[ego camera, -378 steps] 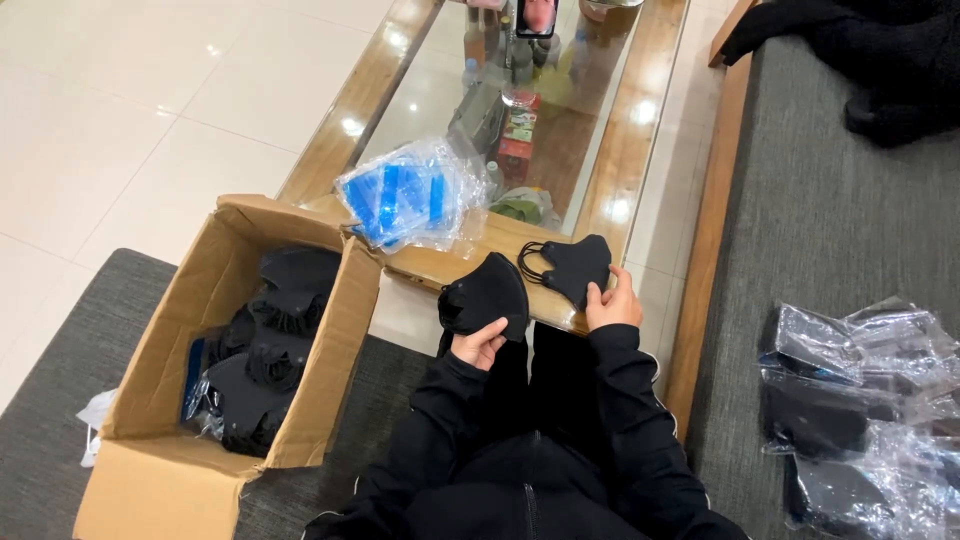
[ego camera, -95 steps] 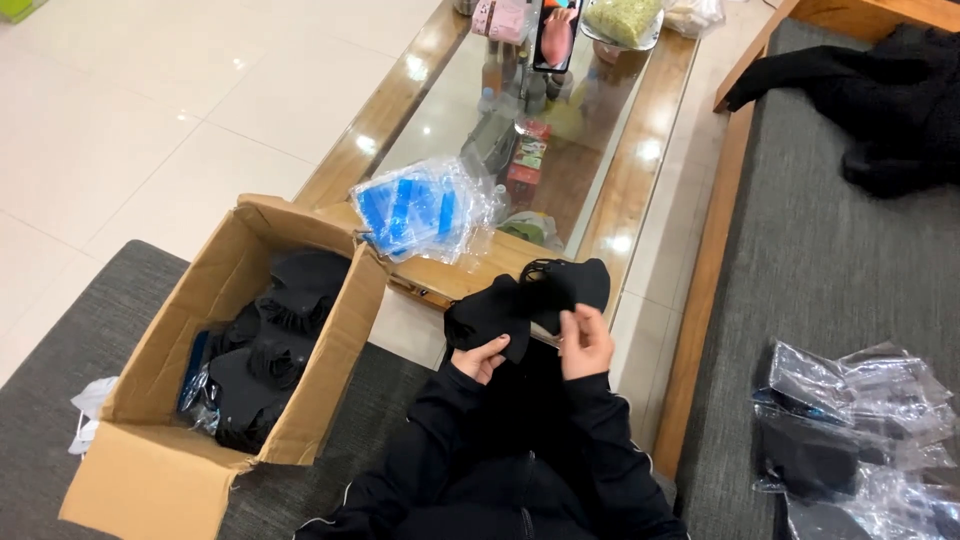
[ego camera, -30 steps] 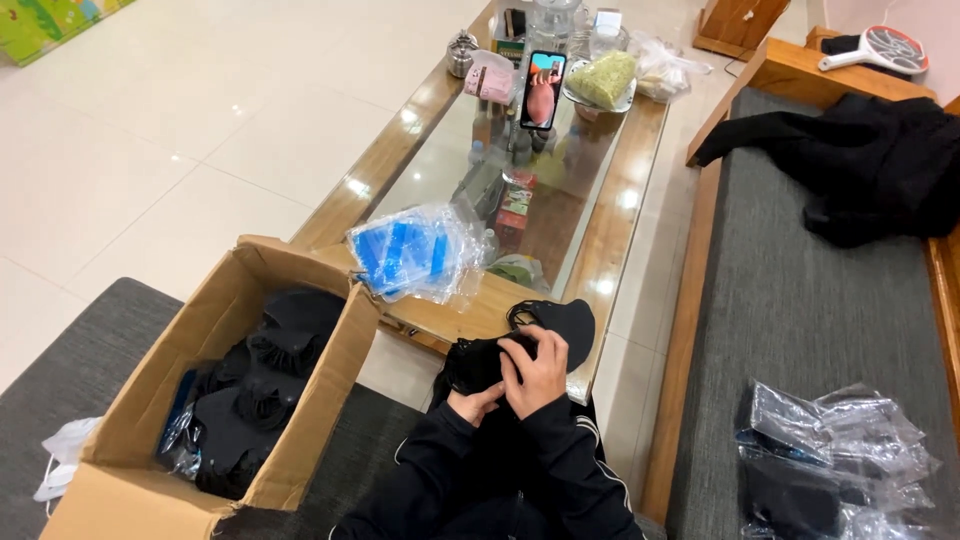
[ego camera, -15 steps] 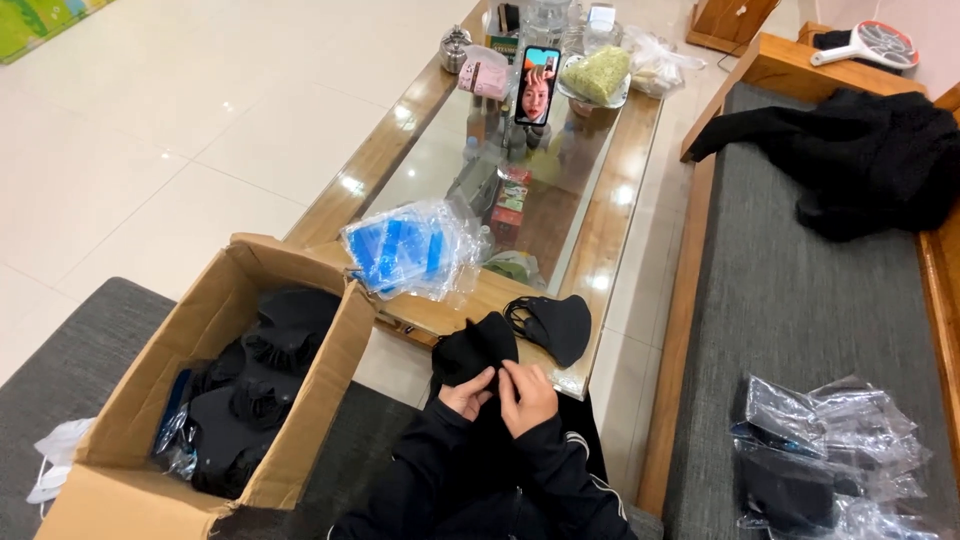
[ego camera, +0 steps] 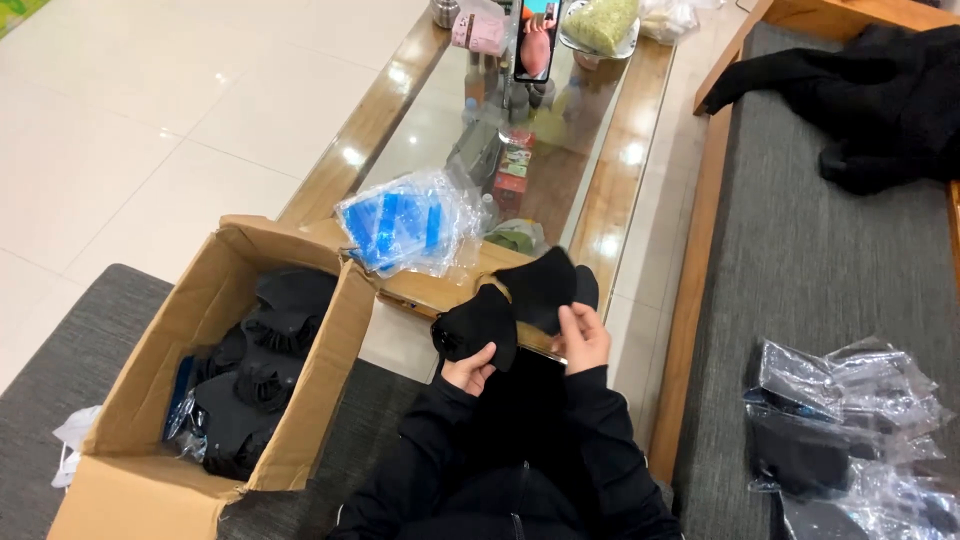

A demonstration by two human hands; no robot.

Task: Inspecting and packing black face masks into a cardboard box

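Black fabric mask (ego camera: 478,325) pinched in left hand (ego camera: 468,368), fingers curled under it; right hand (ego camera: 583,338) raised, fingers gripping second black mask (ego camera: 540,288) above glass-topped surface (ego camera: 610,215).

Two hands, left hand (ego camera: 468,368) and right hand (ego camera: 583,337); two black masks (ego camera: 480,322) held near centre; one cardboard box (ego camera: 330,370) at left; one blue packet (ego camera: 400,222); one phone (ego camera: 537,38) far; one black garment (ego camera: 870,95) far right.
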